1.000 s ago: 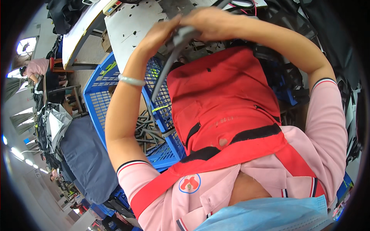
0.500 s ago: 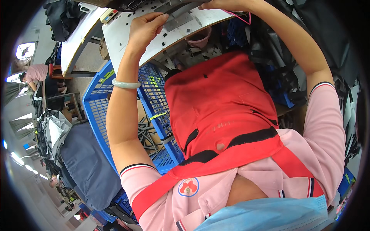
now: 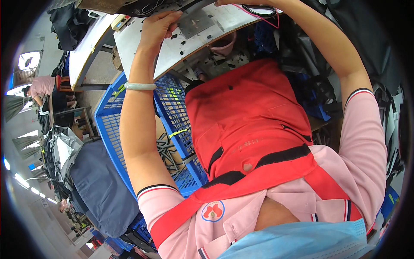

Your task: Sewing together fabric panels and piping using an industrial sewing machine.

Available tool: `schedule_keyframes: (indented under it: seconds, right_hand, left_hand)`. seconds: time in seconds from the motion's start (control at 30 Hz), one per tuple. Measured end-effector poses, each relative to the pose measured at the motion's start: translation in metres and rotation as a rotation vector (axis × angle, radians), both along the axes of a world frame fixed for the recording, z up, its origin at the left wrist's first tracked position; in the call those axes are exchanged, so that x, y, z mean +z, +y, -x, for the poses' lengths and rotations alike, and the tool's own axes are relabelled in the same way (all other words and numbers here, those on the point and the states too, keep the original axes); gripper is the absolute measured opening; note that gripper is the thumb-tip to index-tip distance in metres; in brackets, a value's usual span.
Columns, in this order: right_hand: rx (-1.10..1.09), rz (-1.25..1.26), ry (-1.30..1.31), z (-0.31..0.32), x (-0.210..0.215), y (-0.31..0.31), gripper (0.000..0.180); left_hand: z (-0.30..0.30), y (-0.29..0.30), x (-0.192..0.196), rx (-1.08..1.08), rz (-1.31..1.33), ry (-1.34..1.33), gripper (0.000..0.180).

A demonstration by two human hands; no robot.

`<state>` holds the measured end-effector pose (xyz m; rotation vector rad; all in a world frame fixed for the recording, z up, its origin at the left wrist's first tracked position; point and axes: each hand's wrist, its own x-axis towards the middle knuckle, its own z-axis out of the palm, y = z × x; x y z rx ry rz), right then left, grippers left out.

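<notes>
The dark strip (image 3: 195,7) is at the top of the view, btwn the two hands, over the white tabletop (image 3: 129,45). L hand (image 3: 157,29) is at its left end: thumb & index finger are pinching it, other fingers curled in. R hand (image 3: 241,2) is near the strip's other visible end, but the upper edge cuts this hand, so I can't tell if it is pinching or only touching.

The long axis of the strip goes sideways, approx. L to R, w/ a slight bend, rising toward the upper edge; its far end I can't see. A thin dark line shows also below L hand, along the forearm; can't tell if it is the same strip. Just below the strip, a flat grey metal plate (image 3: 196,25) lies on the tabletop, w/ small black scraps around.

L of the person's lap is a blue crate (image 3: 108,118), w/ several grey strips (image 3: 166,151) inside. A pink container (image 3: 224,44) is under the table edge.

Re writing: the red apron (image 3: 250,99) has faded printed marks, too worn to read; the pink shirt (image 3: 254,203) has a round badge (image 3: 213,211), blue ring w/ red shape. A pale bracelet (image 3: 140,86) is on the L wrist.
</notes>
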<state>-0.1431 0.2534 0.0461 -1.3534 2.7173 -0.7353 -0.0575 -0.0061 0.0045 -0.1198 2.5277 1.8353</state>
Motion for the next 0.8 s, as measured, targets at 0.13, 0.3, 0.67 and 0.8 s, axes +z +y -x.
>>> schedule_keyframes:
  seconds: [0.13,0.3,0.67,0.8]
  right_hand:
    - [-0.017,-0.038,0.007,0.001,0.005,-0.005,0.048]
    - [-0.048,-0.016,0.118,0.02,-0.009,-0.009,0.063]
    - [-0.15,0.166,0.042,0.012,0.003,0.011,0.069]
    - [0.006,-0.061,0.003,-0.051,0.003,0.001,0.046]
  left_hand:
    - [0.003,-0.004,0.0,-0.002,-0.05,0.033,0.023]
    - [0.015,-0.007,-0.002,-0.027,-0.087,0.031,0.021]
    - [0.013,-0.062,-0.007,0.111,-0.236,0.115,0.026]
    - [-0.008,-0.029,-0.002,0.039,0.395,0.205,0.028]
